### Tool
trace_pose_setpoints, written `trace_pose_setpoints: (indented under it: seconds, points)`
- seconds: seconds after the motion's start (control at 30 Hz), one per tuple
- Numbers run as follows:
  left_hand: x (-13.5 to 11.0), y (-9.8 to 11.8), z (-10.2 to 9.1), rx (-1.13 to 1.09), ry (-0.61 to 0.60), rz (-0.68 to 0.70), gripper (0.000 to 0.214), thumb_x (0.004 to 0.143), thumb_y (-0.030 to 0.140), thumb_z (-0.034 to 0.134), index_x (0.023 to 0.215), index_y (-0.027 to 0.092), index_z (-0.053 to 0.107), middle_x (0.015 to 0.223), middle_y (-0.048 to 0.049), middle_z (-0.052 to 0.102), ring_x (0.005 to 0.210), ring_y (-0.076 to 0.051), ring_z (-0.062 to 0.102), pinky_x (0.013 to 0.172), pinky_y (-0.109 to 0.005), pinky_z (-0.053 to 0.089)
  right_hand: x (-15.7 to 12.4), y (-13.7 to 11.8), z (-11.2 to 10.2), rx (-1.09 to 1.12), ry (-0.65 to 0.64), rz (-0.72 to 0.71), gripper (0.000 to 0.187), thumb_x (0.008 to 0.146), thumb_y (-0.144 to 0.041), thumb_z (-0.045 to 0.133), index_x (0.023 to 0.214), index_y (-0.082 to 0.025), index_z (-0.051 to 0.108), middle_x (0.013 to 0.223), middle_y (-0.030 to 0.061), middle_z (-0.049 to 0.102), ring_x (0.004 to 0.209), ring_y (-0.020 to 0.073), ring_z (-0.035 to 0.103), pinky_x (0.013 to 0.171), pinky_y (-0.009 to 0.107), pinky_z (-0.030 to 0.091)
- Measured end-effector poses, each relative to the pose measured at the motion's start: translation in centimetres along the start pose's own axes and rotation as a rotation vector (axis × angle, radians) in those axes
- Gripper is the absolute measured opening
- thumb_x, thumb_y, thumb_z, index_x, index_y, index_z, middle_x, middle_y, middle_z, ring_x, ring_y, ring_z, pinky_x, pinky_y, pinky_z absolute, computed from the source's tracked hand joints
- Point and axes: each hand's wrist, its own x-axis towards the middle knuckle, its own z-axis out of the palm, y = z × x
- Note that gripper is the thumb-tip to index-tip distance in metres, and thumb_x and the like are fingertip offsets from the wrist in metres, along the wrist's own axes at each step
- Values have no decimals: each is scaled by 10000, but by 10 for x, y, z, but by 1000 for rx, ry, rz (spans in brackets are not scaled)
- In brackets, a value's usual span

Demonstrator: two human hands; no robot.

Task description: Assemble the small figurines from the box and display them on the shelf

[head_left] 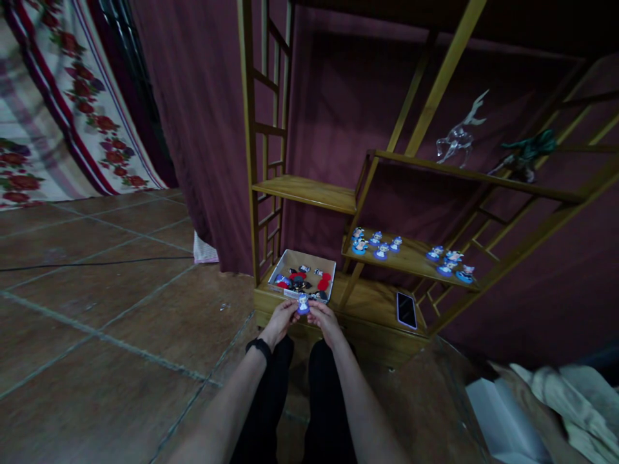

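Note:
A small purple-and-white figurine (303, 304) is held upright between my two hands, in front of a shallow white box. My left hand (281, 320) pinches its left side, and my right hand (324, 317) pinches the right side. Just beyond them, the box (331, 270) sits on the lowest shelf with several red, black and blue-purple pieces inside. On the middle shelf to the right stand several similar figurines, one group with a purple figurine (381, 251) at the left and another with a blue-based figurine (465, 274) at the right.
A phone (406, 310) lies on the lower shelf (370, 301). Higher up, a clear deer ornament (457, 138) and a dark green ornament (529, 154) stand on the upper shelf. Wooden posts (249, 142) frame the unit. At lower right is a white box (503, 419) beside cloth.

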Motion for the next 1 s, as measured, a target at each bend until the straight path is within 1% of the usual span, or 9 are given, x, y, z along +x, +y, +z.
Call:
trace_pose_setpoints:
  seconds: [0.17, 0.3, 0.4, 0.53, 0.77, 0.83, 0.9, 0.97, 1.0]
  points:
    - [0, 1, 0, 7, 1, -29, 185, 642, 271, 663, 688, 118, 571, 506, 4, 564, 394, -56, 472, 371, -150, 285, -1, 2, 1, -1, -13, -19, 429, 506, -391, 725, 872, -183, 641, 711, 10, 631, 585, 103, 554, 573, 238, 439]
    - [-3, 5, 1, 59, -69, -69, 289, 660, 391, 643, 666, 113, 568, 557, -26, 594, 440, -64, 500, 407, -161, 313, 3, 6, -2, -43, 7, -35, 417, 532, -442, 704, 845, -179, 623, 700, -4, 607, 550, 83, 528, 531, 214, 432]
    - [-5, 5, 1, 109, -122, -69, 354, 669, 464, 611, 661, 113, 566, 573, -26, 596, 463, -65, 505, 430, -169, 323, 9, 10, -5, -81, 28, -43, 397, 556, -488, 674, 786, -171, 609, 642, -20, 579, 504, 66, 498, 502, 200, 420]
    - [-4, 2, 1, 169, -152, -4, 351, 651, 459, 632, 663, 115, 563, 560, -6, 578, 445, -53, 477, 433, -172, 309, 14, 14, -8, -128, 77, -68, 385, 575, -522, 642, 714, -168, 586, 580, -33, 553, 468, 62, 472, 472, 194, 403]
    - [-5, 0, 5, 294, -146, 28, 369, 634, 471, 633, 589, 116, 546, 489, 4, 536, 404, -55, 434, 413, -183, 276, 17, 16, -11, -156, 120, -88, 367, 594, -523, 618, 674, -167, 577, 545, -34, 556, 463, 71, 475, 472, 202, 403]
    - [-6, 0, 7, 299, -120, 42, 362, 638, 470, 627, 598, 117, 560, 492, 2, 539, 408, -61, 434, 414, -187, 273, 17, 16, -11, -108, 134, -71, 361, 593, -513, 619, 671, -164, 574, 541, -30, 561, 447, 70, 469, 453, 201, 391]
    - [-6, 0, 8, 277, -34, 100, 325, 629, 436, 644, 622, 116, 586, 517, -3, 557, 433, -69, 446, 435, -191, 289, 17, 14, -12, -46, 147, -30, 343, 599, -491, 617, 682, -161, 571, 528, -29, 561, 417, 66, 456, 426, 197, 372]
    - [-5, 1, 7, 224, 70, 176, 263, 606, 359, 676, 703, 119, 632, 605, -17, 610, 511, -86, 495, 497, -196, 335, 16, 13, -12, -6, 134, 24, 312, 616, -458, 608, 690, -158, 565, 515, -28, 558, 390, 61, 442, 404, 192, 353]
    - [-5, 1, 6, 191, 94, 199, 255, 595, 312, 686, 763, 124, 653, 674, -28, 639, 571, -100, 527, 544, -201, 361, 16, 12, -12, 0, 111, 49, 295, 627, -440, 602, 693, -155, 564, 511, -27, 559, 383, 59, 439, 398, 190, 347]
